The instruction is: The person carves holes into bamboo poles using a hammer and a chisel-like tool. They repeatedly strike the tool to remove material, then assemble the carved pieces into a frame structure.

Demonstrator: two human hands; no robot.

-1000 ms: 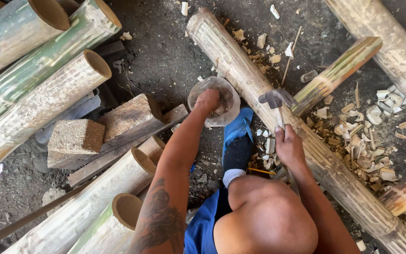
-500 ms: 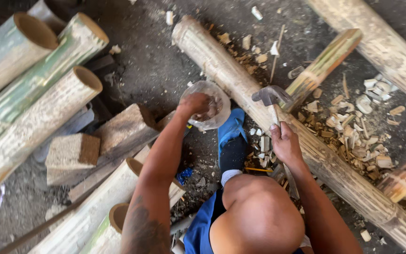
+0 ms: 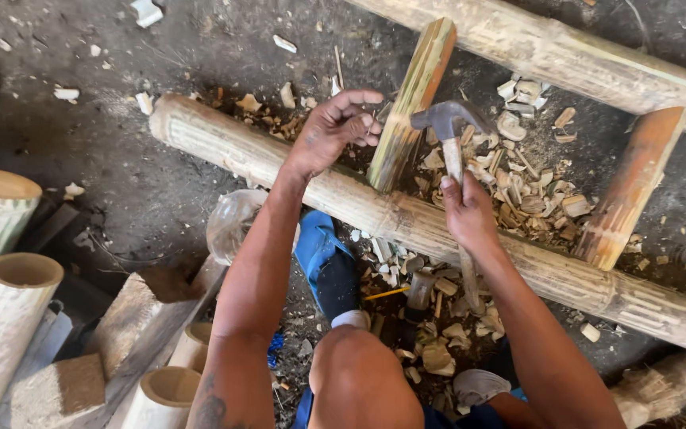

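Nearest, the right hand (image 3: 470,213) is wrapped around the wooden handle of a hammer (image 3: 448,131), its metal head just right of a short bamboo rung (image 3: 413,103) slotted into the long bamboo pole (image 3: 375,208). Farther left, the left hand (image 3: 335,127) hovers with fingers curled, possibly pinching something small. Wood chips (image 3: 529,191) lie beyond the pole.

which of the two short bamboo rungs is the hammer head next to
The greenish rung, left of the hammer head and beside the left hand. The other rung is orange-brown and lies farther right, away from both hands.
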